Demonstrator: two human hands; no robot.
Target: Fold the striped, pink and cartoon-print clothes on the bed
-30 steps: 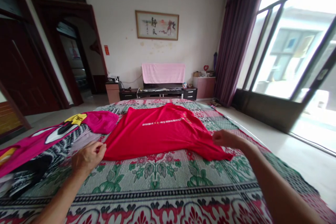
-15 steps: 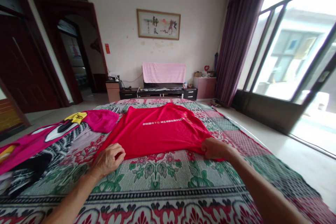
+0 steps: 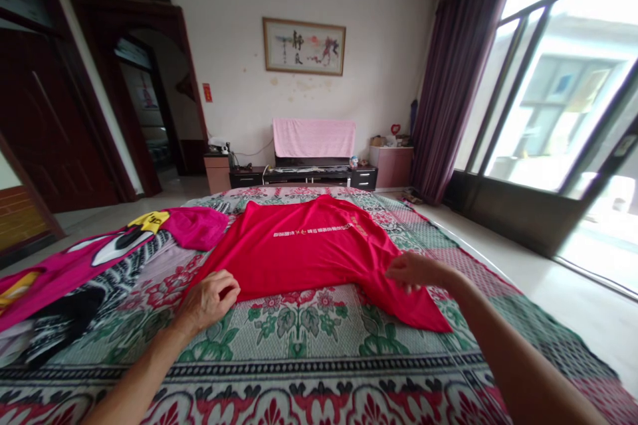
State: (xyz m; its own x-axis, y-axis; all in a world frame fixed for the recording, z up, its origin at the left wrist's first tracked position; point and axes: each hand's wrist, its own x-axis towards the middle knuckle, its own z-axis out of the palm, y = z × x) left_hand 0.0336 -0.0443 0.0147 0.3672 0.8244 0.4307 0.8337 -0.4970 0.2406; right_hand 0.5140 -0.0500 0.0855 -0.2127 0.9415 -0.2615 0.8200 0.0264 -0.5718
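A red T-shirt (image 3: 309, 252) with a line of white print lies spread flat on a floral bedspread (image 3: 299, 339), its near end toward me. My left hand (image 3: 209, 302) rests on the shirt's near left corner with the fingers curled, pinching the hem. My right hand (image 3: 416, 271) sits on the near right side, fingers closed on the fabric, and a red sleeve (image 3: 419, 309) stretches out below it toward the right.
A pile of pink and black-and-white clothes (image 3: 74, 272) lies on the bed's left side. Beyond the bed stand a low dark cabinet (image 3: 304, 176) with a pink cloth over it, a doorway at left and large windows at right.
My left hand slid right along the hem to the shirt's corner. My right hand pulled inward, then moved out again, and the right sleeve now lies stretched out flat.
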